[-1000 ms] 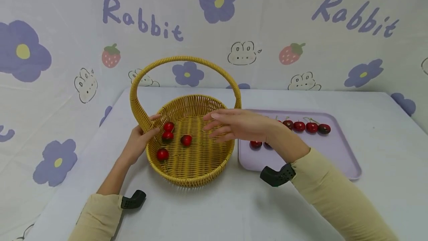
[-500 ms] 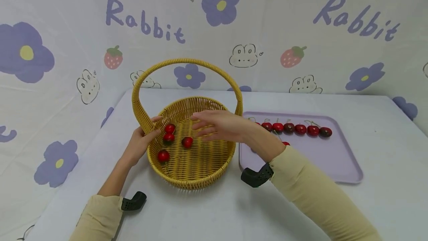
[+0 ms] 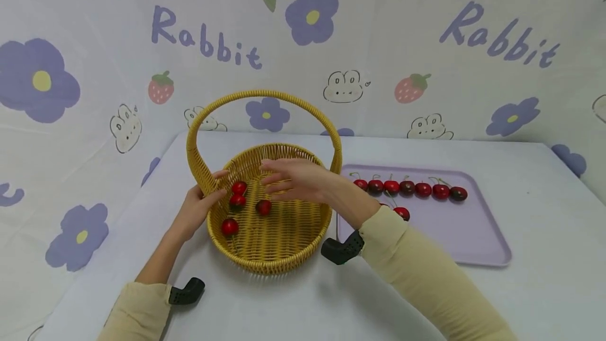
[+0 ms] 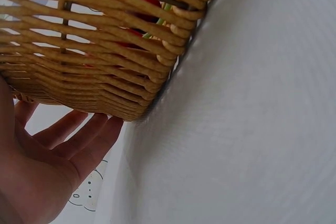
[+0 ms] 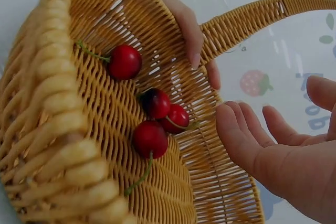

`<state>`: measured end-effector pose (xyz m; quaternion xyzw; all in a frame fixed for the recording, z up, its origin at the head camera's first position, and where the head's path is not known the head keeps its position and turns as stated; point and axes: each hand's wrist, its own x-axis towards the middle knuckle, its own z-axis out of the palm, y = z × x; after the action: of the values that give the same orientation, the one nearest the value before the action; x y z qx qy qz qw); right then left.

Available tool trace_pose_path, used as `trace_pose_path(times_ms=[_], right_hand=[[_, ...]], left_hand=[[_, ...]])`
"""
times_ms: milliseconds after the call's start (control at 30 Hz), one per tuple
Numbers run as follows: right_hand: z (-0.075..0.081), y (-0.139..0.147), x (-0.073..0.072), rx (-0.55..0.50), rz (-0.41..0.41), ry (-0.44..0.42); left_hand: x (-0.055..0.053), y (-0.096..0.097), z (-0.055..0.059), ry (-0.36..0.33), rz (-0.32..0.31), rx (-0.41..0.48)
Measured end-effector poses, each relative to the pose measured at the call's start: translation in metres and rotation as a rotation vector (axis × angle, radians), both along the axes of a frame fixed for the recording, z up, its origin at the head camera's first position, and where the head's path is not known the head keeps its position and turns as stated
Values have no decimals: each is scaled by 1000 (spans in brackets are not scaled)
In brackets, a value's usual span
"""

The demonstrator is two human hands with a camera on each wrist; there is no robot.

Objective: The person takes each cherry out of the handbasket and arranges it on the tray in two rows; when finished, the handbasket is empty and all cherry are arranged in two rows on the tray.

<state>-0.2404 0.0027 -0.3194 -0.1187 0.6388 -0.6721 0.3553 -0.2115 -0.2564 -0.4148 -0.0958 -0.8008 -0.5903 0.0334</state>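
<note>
A yellow wicker basket (image 3: 270,267) with a tall arched handle stands on the table, with several red cherries (image 3: 230,227) lying in its left half. My left hand (image 3: 196,207) grips the left rim at the foot of the handle, thumb on the inner side. In the left wrist view its fingers (image 4: 89,135) lie against the outside of the weave. Over the basket's middle hovers my right hand (image 3: 298,180), fingers relaxed and holding nothing. The right wrist view shows the same cherries (image 5: 150,139), stems attached, beside that hand (image 5: 283,150).
Right of the basket lies a lilac tray (image 3: 454,236). A row of cherries (image 3: 423,189) runs along its back, and another cherry (image 3: 401,213) lies farther forward, partly behind my right arm. A white patterned cloth (image 3: 369,41) hangs behind the table.
My right hand has moved left from the basket's right side to over its middle, uncovering more cherries on the tray. The left hand keeps its place on the rim.
</note>
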Motion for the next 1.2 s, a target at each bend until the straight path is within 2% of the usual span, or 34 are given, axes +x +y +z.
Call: trace_pose_path(times_ms=[333,633,900,1200], right_hand=[[-1,-14,-15,4,-80,-23],[-4,-26,-23,9,-71,-36],[-9,-38,-26,-12,-102,-66],[-19,-54,-27,-14,-115,-193]], left_hand=[[2,1,1,-6,2,0],[2,2,3,-20,9,-2],[0,1,2,-8,8,-20],[-1,0,1,-12,7,-16]])
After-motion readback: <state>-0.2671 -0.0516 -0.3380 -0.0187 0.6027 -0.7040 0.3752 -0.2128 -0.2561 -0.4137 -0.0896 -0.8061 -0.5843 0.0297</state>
